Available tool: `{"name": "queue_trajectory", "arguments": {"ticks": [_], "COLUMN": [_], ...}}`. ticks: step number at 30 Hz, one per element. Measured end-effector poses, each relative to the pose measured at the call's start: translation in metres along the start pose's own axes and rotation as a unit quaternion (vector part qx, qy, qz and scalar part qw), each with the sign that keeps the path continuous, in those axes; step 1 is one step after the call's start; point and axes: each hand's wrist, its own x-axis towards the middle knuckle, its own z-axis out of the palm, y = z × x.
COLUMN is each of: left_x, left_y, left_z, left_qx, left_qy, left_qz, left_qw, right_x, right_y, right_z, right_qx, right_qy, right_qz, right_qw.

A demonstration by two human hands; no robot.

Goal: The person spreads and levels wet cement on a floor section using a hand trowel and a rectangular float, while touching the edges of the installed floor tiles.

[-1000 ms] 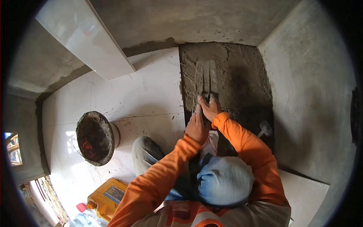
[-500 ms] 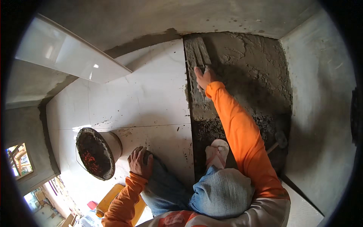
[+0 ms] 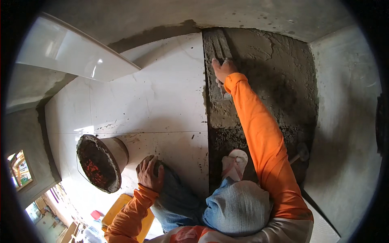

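Note:
My right hand (image 3: 224, 69) is closed round the handle of a long, mortar-smeared float (image 3: 218, 43). The float lies flat on the wet grey mortar bed (image 3: 279, 60), its long side along the edge of the laid white tiles (image 3: 158, 93). The far end of the float comes close to the back wall; my fingers hide most of its handle. My left hand (image 3: 150, 175) rests on my bent left knee, fingers laid over it and holding nothing. Left of that knee stands a bucket (image 3: 122, 153) with a mortar-crusted rim and dark mortar inside, tilted in view.
A large glossy tile (image 3: 81, 58) juts in at the upper left. A mallet (image 3: 302, 152) lies by the right wall (image 3: 344, 101). Rougher, darker mortar (image 3: 227, 137) borders my sandalled foot (image 3: 237, 160). Behind my left forearm is a yellow container (image 3: 145, 229).
My view has shifted a little. My right hand and the float appear slightly farther forward along the tile edge, the grip unchanged. The left hand stays on the knee.

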Motion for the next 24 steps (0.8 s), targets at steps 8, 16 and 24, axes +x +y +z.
{"name": "queue_trajectory", "arguments": {"ticks": [8, 16, 24], "left_x": [-0.004, -0.003, -0.005], "left_y": [-0.008, -0.008, -0.008], "left_z": [-0.003, 0.000, 0.004], "left_qx": [0.006, -0.004, -0.003], "left_qy": [0.019, 0.015, 0.014], "left_qz": [0.011, 0.007, 0.005], "left_qw": [1.000, 1.000, 1.000], "right_x": [-0.037, -0.001, -0.018], "right_y": [0.016, 0.012, 0.011], "right_z": [0.013, -0.014, 0.010], "right_qx": [-0.003, 0.124, 0.025], "right_qy": [0.045, 0.014, -0.022], "right_qz": [0.022, -0.033, 0.036], "right_qw": [0.999, 0.992, 0.999]}}
